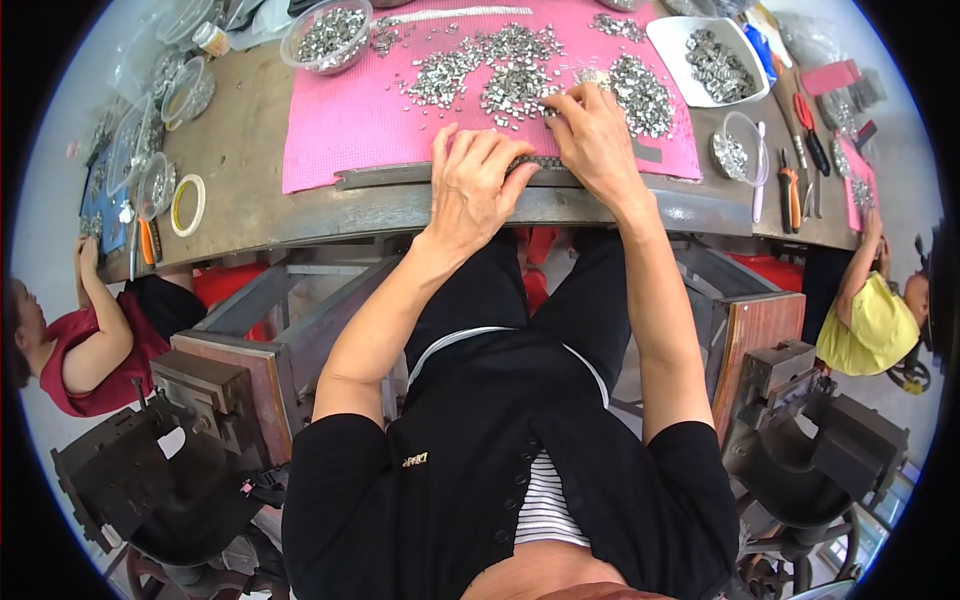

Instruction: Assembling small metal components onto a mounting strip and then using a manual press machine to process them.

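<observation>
A long, narrow dark metal bar lies along the front edge of a pink mat. Bent over the bar, my left hand has its thumb and curled fingers closed on it near its middle. My right hand is just to the right, its fingertips pinched together by a heap of small silvery metal pieces; whatever is between them is too small to make out. Another heap of metal pieces lies on the mat beyond my right hand.
A clear tub of pieces sits at the mat's far left, and a white tray at its far right. A clear cup, orange-handled pliers and a tape roll rest on the workbench. People work at both sides.
</observation>
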### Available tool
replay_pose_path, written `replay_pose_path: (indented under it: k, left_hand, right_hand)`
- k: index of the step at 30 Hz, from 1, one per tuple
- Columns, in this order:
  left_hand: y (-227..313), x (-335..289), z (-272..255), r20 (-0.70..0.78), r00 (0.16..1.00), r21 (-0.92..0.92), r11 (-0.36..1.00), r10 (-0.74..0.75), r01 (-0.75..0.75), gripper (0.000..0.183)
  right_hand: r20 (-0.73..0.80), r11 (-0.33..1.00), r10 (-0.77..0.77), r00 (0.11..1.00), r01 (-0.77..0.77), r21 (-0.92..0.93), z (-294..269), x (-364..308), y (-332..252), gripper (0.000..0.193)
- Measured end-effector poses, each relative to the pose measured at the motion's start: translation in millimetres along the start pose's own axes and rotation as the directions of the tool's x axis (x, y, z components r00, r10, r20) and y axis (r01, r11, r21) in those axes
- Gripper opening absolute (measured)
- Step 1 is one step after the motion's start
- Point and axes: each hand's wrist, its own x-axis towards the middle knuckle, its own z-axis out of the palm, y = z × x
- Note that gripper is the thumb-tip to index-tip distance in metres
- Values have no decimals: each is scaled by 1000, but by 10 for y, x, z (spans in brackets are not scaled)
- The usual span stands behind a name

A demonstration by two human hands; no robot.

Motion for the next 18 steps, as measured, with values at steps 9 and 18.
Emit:
replay_pose_path:
  k: [9, 18]
  left_hand:
    - [0, -23, 26, -25, 1000, -12, 1000, 12, -12, 16]
    - [4, 107, -41, 9, 999, 11, 999, -46, 46, 13]
  right_hand:
    - [78, 974, 24, 997, -41, 223, -246, -104, 115, 12]
    - [300, 896, 206, 931, -303, 325, -447, -79, 124, 12]
